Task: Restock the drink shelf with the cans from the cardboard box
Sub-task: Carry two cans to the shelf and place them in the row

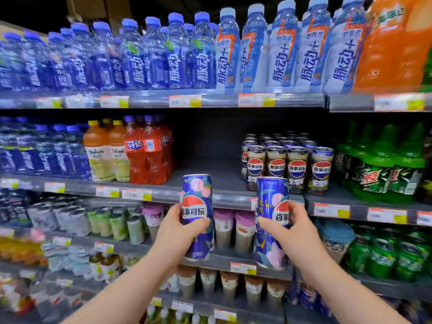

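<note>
I hold two tall blue cans with pink peach print, both upright in front of the shelf. My left hand (175,230) grips the left can (197,197) around its lower half. My right hand (297,232) grips the right can (272,199) from the right side. Both cans hover just below and in front of the middle drink shelf (210,176), which has a bare dark gap between the red soda bottles and the dark cola cans. The cardboard box is out of view.
Dark cola cans (289,169) stand in rows right of the gap, red and orange bottles (142,153) left of it. Green soda bottles (385,167) fill the far right. Blue bottles line the top shelf (163,54). Cups sit on the lower shelves (224,228).
</note>
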Demonstrator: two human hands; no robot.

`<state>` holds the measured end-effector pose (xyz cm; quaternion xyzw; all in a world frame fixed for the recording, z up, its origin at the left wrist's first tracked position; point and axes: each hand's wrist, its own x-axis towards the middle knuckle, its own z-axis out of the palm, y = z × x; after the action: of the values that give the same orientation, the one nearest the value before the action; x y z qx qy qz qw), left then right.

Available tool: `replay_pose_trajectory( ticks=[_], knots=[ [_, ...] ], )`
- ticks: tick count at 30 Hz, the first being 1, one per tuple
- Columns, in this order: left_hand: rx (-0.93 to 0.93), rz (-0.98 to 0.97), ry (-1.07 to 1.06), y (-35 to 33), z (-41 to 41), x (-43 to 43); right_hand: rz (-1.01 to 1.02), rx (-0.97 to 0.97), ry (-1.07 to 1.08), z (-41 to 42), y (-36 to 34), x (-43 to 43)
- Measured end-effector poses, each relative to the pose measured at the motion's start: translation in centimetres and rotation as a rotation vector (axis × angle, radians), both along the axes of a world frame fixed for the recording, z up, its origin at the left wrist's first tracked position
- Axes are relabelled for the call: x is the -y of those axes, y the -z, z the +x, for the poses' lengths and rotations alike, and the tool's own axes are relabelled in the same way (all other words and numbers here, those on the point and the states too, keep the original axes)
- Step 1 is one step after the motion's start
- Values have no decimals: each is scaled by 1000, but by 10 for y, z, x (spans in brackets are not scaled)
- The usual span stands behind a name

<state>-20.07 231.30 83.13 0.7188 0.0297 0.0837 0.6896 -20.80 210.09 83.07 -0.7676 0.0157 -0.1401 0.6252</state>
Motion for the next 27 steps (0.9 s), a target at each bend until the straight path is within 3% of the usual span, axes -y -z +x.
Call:
replay_pose_trajectory(
  ticks=[17, 27],
  knots=[
    [116, 105, -83, -36, 245, -60, 27, 89, -40, 285, -25, -100],
    [63, 179, -124, -32, 352, -68, -7, 20, 54, 371, -15, -119]
  ],
)
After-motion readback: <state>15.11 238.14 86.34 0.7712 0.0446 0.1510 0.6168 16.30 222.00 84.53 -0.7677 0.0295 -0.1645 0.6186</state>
